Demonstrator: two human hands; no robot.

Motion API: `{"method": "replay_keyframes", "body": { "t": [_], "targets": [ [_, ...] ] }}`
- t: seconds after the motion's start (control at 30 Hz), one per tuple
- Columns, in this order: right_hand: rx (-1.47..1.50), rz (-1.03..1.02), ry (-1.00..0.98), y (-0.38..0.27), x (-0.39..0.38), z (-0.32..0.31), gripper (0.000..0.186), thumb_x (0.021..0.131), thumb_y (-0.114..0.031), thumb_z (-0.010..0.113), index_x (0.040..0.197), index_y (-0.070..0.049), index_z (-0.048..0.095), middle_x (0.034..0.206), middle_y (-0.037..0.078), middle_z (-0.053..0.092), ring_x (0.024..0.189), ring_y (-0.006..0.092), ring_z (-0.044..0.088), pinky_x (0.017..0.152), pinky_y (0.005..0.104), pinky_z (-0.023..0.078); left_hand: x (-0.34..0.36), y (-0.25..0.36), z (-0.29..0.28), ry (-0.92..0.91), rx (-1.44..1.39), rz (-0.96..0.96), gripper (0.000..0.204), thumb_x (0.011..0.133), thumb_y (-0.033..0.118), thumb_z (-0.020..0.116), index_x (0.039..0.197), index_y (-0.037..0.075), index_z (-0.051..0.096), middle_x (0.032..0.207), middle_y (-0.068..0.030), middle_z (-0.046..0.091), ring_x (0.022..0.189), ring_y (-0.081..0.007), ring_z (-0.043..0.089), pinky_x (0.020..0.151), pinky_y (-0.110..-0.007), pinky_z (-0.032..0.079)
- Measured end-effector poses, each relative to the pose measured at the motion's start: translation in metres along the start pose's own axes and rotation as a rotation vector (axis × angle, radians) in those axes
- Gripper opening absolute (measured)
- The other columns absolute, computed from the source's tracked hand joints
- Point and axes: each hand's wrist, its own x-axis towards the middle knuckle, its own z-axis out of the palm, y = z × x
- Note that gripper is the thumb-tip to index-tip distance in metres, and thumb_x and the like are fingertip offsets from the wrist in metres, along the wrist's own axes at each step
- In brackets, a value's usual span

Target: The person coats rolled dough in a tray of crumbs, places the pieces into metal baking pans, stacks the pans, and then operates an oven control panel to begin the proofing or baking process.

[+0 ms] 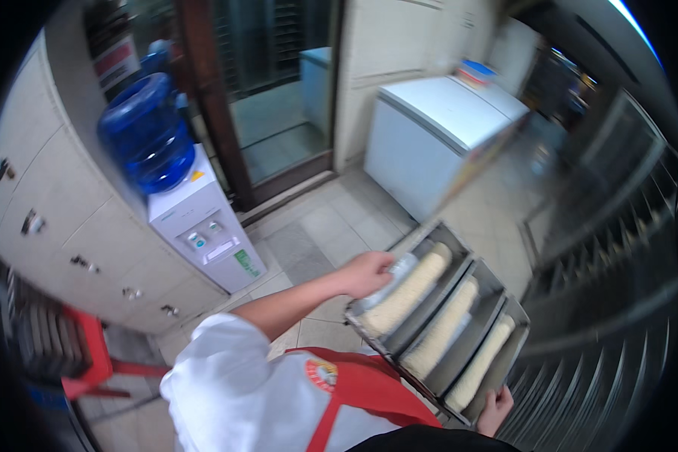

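Note:
A strapped set of three joined metal loaf pans [471, 265] is held tilted in front of my body. In each compartment lies one long pale dough log [407, 292] with a rough, crumbly-looking surface. My left hand [367, 274] is closed on the pans' left side, its arm reaching across from a white sleeve. Beside its fingers, inside the left compartment, shows a pale, shiny patch that I cannot make out. At the lower right corner, my right hand [496, 410] is closed on the rim, with part of it hidden behind the metal.
On the left stands a white water dispenser [203, 218] with a blue bottle [147, 135], beside pale lockers [68, 203]. A red stool [90, 354] bears stacked dark pans. Ahead is a white chest freezer [414, 147]. A metal rack [610, 301] stands close on the right.

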Motion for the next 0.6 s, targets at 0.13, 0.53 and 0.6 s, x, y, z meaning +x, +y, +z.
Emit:
{"method": "replay_keyframes", "body": {
  "t": [0.13,0.53,0.6],
  "targets": [
    [0.194,0.072,0.181,0.031,0.131,0.013,0.023,0.088,0.002,0.055,0.074,-0.007,0.039,0.072,-0.005,0.037,0.068,0.005,0.033,0.059,0.0256,0.027,0.123,0.01,0.023,-0.026,0.054,-0.16,0.025,0.087,0.019,0.063,0.081,-0.001,0.049,0.067,-0.0156,0.05,0.062,-0.027,0.051,0.061,-0.043,0.041],
    [0.128,0.03,0.012,0.111,0.559,0.004,0.023,0.084,-0.002,0.058,0.071,-0.006,0.039,0.069,-0.006,0.035,0.066,0.0053,0.033,0.056,0.0264,0.025,0.58,-0.068,0.12,-0.118,0.068,-0.159,0.017,0.088,0.015,0.062,0.094,-0.001,0.06,0.075,-0.0134,0.062,0.068,-0.0211,0.06,0.065,-0.04,0.047],
    [0.005,0.088,0.086,0.14,0.601,-0.019,0.019,0.086,-0.004,0.058,0.074,-0.004,0.043,0.071,-0.006,0.037,0.068,0.0055,0.034,0.056,0.027,0.027,0.665,-0.093,0.18,-0.175,-0.06,-0.095,0.024,0.091,0.011,0.06,0.11,-0.003,0.064,0.09,-0.0123,0.07,0.078,-0.0171,0.065,0.072,-0.037,0.053]
  ]
}}
